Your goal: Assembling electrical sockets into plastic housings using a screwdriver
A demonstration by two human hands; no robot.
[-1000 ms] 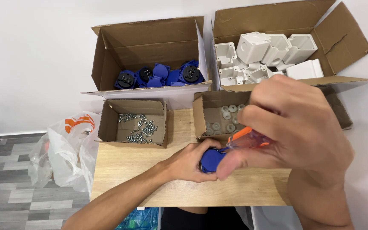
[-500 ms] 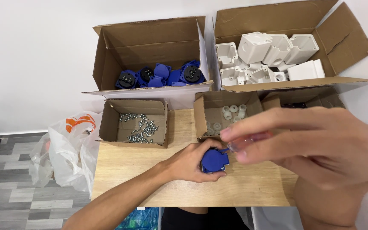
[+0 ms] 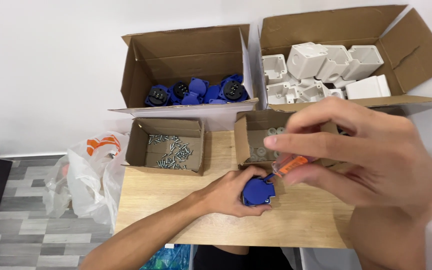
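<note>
On the wooden counter (image 3: 176, 200), my right hand (image 3: 371, 165) has its grip pinched on an orange-handled screwdriver (image 3: 288, 164), and my left hand (image 3: 231, 192) clamps 1 blue socket (image 3: 257, 191) flat. I judge the screwing underway; loose screws (image 3: 171, 152) remain boxed.

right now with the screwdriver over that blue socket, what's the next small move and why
Probably keep the tip seated and turn. The right hand holds the orange-handled screwdriver angled down onto the blue socket, which the left hand pins against the wooden table. Whether the tip sits in a screw head is hidden.
</note>
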